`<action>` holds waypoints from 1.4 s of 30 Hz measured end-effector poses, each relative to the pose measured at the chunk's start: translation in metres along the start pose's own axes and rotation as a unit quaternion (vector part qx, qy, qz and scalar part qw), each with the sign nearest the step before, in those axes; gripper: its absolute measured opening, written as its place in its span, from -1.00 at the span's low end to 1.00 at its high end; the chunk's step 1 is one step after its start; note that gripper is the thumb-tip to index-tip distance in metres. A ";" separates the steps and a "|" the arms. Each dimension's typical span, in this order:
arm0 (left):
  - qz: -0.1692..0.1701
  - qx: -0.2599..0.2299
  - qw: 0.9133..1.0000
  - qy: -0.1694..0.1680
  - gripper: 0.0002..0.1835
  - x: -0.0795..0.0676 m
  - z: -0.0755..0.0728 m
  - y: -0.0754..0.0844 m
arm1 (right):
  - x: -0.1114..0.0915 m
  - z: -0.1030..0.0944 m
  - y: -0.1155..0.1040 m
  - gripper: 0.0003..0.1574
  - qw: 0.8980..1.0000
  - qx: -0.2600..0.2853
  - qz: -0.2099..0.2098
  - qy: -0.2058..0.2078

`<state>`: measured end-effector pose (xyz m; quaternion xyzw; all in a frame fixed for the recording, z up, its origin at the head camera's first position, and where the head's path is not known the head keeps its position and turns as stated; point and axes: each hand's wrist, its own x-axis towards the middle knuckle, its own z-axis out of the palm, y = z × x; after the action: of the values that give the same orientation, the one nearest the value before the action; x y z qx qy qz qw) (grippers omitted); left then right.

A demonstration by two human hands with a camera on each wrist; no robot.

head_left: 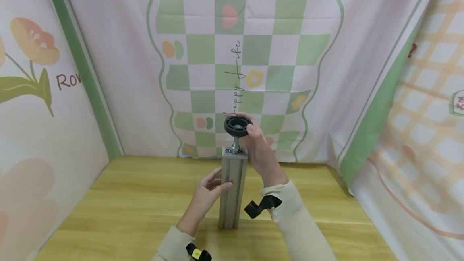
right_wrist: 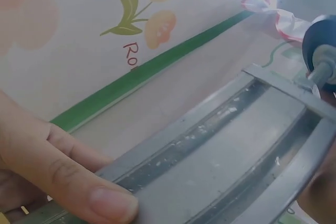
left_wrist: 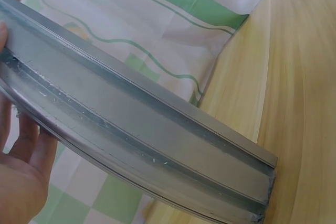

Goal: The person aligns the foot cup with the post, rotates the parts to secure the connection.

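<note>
A grey slotted aluminium profile (head_left: pixel 232 192) stands upright on the wooden table, its lower end at the tabletop. Screwed through the plate on its top is a threaded stem carrying a round black levelling foot (head_left: pixel 237 126). My left hand (head_left: pixel 208 194) grips the profile partway up, thumb across the front face and fingers behind. With my right hand (head_left: pixel 259 148) I hold the black foot by its rim, the thumb on the near right side and fingers around the back. Small shavings lie in the profile's grooves (right_wrist: pixel 194 135) in the right wrist view.
The yellowish wooden table (head_left: pixel 145 196) extends around the profile. A checked green and white curtain (head_left: pixel 232 51) hangs behind it. Printed cloth walls (head_left: pixel 47 140) close off the left and right sides.
</note>
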<state>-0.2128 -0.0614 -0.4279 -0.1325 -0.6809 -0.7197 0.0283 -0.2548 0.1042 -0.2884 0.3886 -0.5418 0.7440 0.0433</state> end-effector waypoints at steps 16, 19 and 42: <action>-0.003 0.001 1.000 -0.008 -0.34 0.001 0.001 0.001 | -0.021 0.036 -0.010 -0.60 0.983 -0.053 -0.054 0.165; -0.004 0.002 1.000 -0.008 -0.35 0.001 0.001 0.000 | -0.021 0.039 -0.013 -0.61 0.981 -0.058 -0.042 0.179; -0.001 0.004 1.000 -0.004 -0.32 -0.001 -0.001 -0.002 | 0.006 0.000 -0.010 -0.38 0.999 0.033 -0.020 -0.037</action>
<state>-0.2129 -0.0622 -0.4305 -0.1344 -0.6839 -0.7166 0.0254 -0.2543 0.1064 -0.2769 0.4274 -0.5108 0.7455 0.0255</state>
